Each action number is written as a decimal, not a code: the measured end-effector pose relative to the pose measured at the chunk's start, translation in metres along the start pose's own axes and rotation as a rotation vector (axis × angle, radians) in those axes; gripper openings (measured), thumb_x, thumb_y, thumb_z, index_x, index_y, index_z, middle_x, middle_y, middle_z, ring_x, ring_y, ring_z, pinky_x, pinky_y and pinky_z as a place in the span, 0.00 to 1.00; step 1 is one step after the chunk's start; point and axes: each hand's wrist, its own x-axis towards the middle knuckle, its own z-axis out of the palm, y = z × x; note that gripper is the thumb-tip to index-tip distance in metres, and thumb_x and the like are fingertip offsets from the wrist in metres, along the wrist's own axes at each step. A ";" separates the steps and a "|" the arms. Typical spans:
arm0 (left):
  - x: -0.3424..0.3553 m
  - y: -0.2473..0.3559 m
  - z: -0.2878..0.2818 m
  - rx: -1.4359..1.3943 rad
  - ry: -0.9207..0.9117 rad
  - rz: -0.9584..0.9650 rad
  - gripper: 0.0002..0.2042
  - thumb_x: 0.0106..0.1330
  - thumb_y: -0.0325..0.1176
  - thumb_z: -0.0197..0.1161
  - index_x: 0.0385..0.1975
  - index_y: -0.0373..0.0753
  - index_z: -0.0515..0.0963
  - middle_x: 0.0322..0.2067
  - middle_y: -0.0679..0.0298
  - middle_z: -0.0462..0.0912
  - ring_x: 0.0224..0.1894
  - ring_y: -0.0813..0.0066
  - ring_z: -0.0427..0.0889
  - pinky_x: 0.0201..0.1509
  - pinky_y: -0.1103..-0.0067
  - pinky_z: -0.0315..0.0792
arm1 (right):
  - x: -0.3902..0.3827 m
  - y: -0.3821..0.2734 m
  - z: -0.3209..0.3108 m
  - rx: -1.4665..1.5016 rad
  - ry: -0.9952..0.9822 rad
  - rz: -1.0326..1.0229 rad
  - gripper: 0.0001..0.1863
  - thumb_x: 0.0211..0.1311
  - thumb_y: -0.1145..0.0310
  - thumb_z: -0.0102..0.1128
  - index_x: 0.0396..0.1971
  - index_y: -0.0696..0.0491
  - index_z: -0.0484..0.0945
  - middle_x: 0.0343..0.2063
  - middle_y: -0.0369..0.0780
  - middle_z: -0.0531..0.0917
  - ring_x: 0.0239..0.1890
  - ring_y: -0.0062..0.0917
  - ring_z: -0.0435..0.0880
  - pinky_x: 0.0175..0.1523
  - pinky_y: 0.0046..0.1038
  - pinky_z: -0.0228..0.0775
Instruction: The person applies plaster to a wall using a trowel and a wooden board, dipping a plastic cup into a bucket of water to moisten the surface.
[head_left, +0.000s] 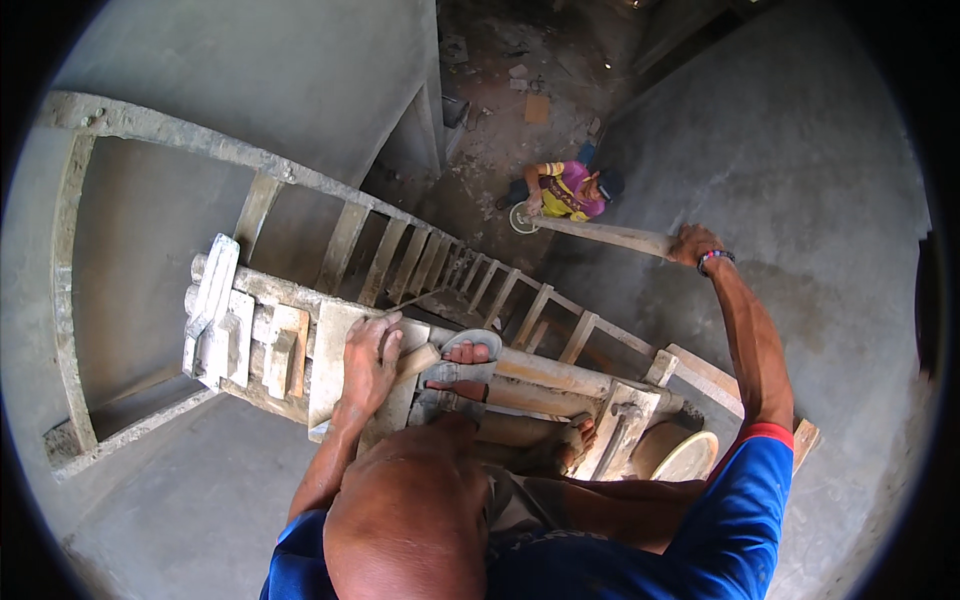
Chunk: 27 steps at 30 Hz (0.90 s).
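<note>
My right hand (pixel 695 245) is stretched out to the right, closed round the upper end of a long wooden batten (pixel 610 234). The batten slopes down toward a person (pixel 575 190) far below, whose hand is near its lower end and a pale round bucket (pixel 522 218). My left hand (pixel 372 360) leans on a flat pale board (pixel 328 345), thumb and fingers apart. Right beside it lies a tool with a wooden handle (pixel 418 362). Further left on the scaffold poles rest a wooden float (pixel 284 350) and a mortar-smeared plastering float (pixel 237 335).
I am high on scaffold poles (pixel 520 395), my feet on them. A wooden ladder frame (pixel 345 225) runs down to the rubble-strewn floor (pixel 500 80). A bucket (pixel 708 452) and a hammer-like tool (pixel 612 440) sit at right. Grey plastered walls (pixel 800 180) flank the drop.
</note>
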 end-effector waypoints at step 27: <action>0.170 0.172 0.207 -0.403 -0.220 0.864 0.44 0.46 0.42 0.74 0.62 0.32 0.59 0.57 0.42 0.67 0.63 0.47 0.65 0.65 0.64 0.60 | -0.329 -0.044 -0.329 -0.426 -0.212 -0.010 0.24 0.42 0.63 0.62 0.40 0.60 0.77 0.37 0.45 0.80 0.48 0.36 0.76 0.52 0.34 0.66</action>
